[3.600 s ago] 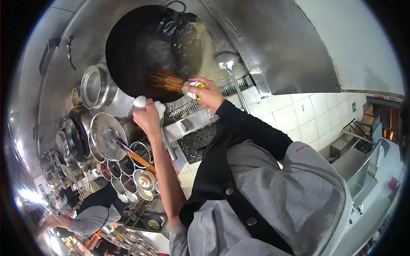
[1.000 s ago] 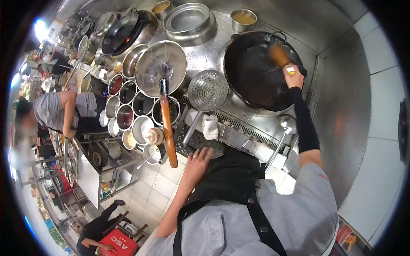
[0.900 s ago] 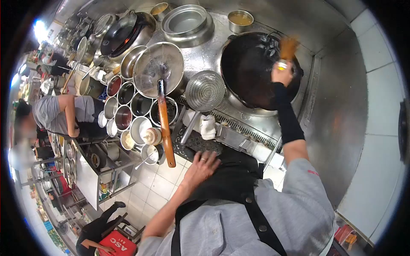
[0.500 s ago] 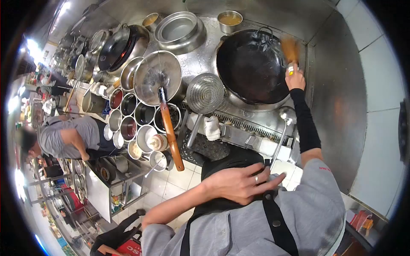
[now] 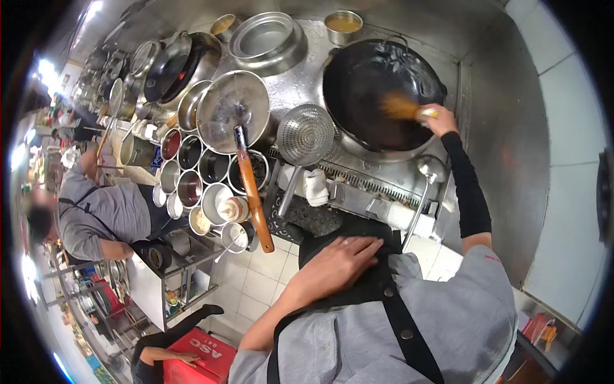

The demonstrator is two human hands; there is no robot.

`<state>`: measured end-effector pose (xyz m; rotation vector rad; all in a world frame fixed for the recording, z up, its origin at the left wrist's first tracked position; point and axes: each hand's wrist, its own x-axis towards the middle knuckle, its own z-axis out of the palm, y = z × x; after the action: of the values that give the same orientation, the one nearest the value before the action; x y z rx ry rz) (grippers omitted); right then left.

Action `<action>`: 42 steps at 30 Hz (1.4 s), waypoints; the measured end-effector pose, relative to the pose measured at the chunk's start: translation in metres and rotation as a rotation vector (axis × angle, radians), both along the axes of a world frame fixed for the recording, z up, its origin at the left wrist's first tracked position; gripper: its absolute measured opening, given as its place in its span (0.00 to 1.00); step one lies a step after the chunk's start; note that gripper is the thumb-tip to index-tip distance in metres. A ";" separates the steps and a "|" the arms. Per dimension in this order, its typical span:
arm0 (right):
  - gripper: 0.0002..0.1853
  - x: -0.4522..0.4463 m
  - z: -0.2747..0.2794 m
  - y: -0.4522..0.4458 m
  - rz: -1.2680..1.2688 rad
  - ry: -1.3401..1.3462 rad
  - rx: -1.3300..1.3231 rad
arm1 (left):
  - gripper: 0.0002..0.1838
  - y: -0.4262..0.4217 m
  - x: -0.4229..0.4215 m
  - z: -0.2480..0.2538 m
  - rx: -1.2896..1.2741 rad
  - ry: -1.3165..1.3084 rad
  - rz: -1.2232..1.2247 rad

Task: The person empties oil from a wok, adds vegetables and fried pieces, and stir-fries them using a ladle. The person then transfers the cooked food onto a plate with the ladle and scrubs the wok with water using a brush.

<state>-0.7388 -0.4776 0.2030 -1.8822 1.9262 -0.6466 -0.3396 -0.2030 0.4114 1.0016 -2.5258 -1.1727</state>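
Note:
My right hand [image 5: 440, 120] is closed around the handle of a bamboo brush [image 5: 401, 107], whose blurred bristles lie over the inside of a large black wok [image 5: 371, 96]. The wok sits on the steel stove at the upper right. In front of my black apron [image 5: 358, 281], my left hand [image 5: 342, 261] rests palm toward the body, a ring on one finger. Its fingers are stretched out and nothing shows in them. A steel ladle [image 5: 430, 171] lies beside the wok, and a perforated skimmer [image 5: 306, 134] is at the wok's left.
A round strainer [image 5: 234, 110] with a wooden-handled tool [image 5: 256, 198] stands left, above several sauce pots [image 5: 190, 187]. Behind are a steel basin [image 5: 263, 40] and a pot of yellowish liquid [image 5: 343, 27]. A co-worker [image 5: 105, 214] stands far left; another person's arm touches a red box [image 5: 203, 358].
The brush has swung from the wok's right rim to its inside, with my right hand still gripping it. My left hand has drawn back left, closer to the apron. The red box shows more.

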 end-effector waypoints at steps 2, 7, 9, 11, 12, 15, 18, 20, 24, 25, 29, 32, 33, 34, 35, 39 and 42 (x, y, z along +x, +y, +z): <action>0.30 0.022 0.037 0.006 -0.391 0.490 -0.246 | 0.26 0.002 0.009 0.009 0.436 0.180 -0.008; 0.24 0.086 0.018 -0.050 -0.465 0.005 -0.206 | 0.31 0.004 -0.006 -0.013 0.636 0.392 -0.351; 0.20 0.104 -0.026 -0.046 -0.004 -0.166 -0.153 | 0.32 -0.002 -0.007 -0.015 0.643 0.424 -0.415; 0.17 0.145 0.001 0.000 0.214 -0.620 0.088 | 0.34 0.003 -0.009 -0.034 0.721 0.402 -0.405; 0.18 0.149 0.015 0.027 0.175 -0.911 0.207 | 0.34 0.006 -0.004 -0.034 0.698 0.396 -0.348; 0.16 0.064 0.049 0.066 -0.035 -0.689 0.458 | 0.37 0.011 0.009 -0.027 0.676 0.412 -0.232; 0.20 -0.021 0.063 0.082 -0.146 0.263 -0.016 | 0.38 0.013 0.013 -0.020 0.688 0.395 -0.234; 0.24 -0.009 0.072 0.064 -0.422 0.530 -0.251 | 0.38 0.014 0.008 -0.022 0.718 0.388 -0.219; 0.28 0.001 0.046 0.015 -0.472 0.423 -0.530 | 0.39 0.013 -0.012 -0.031 0.720 0.376 -0.227; 0.27 0.016 0.026 -0.002 -0.543 0.393 -0.406 | 0.40 0.013 -0.021 -0.037 0.684 0.406 -0.255; 0.25 0.061 -0.061 -0.040 -0.025 0.145 -0.071 | 0.40 0.011 -0.043 -0.076 0.310 0.590 -0.300; 0.18 0.127 -0.015 0.023 0.248 -0.463 0.159 | 0.33 0.015 -0.007 -0.043 0.499 0.334 0.039; 0.18 0.129 0.007 0.040 0.234 -0.494 0.226 | 0.32 0.017 0.001 -0.043 0.488 0.323 0.173; 0.18 0.124 0.032 0.054 0.211 -0.521 0.292 | 0.30 0.019 0.006 -0.043 0.477 0.313 0.299; 0.19 0.116 0.065 0.066 0.157 -0.512 0.438 | 0.24 0.017 0.008 -0.071 0.292 0.275 0.445; 0.23 -0.025 0.021 0.034 0.075 0.073 0.201 | 0.16 0.008 0.046 -0.198 0.285 -0.166 0.516; 0.26 0.008 0.045 0.043 -0.206 0.618 -0.139 | 0.21 0.010 0.057 -0.299 0.579 0.011 0.295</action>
<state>-0.7304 -0.4348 0.2477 -2.1661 2.5339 -0.2676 -0.2831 -0.1931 0.1120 1.4177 -1.9583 -1.8383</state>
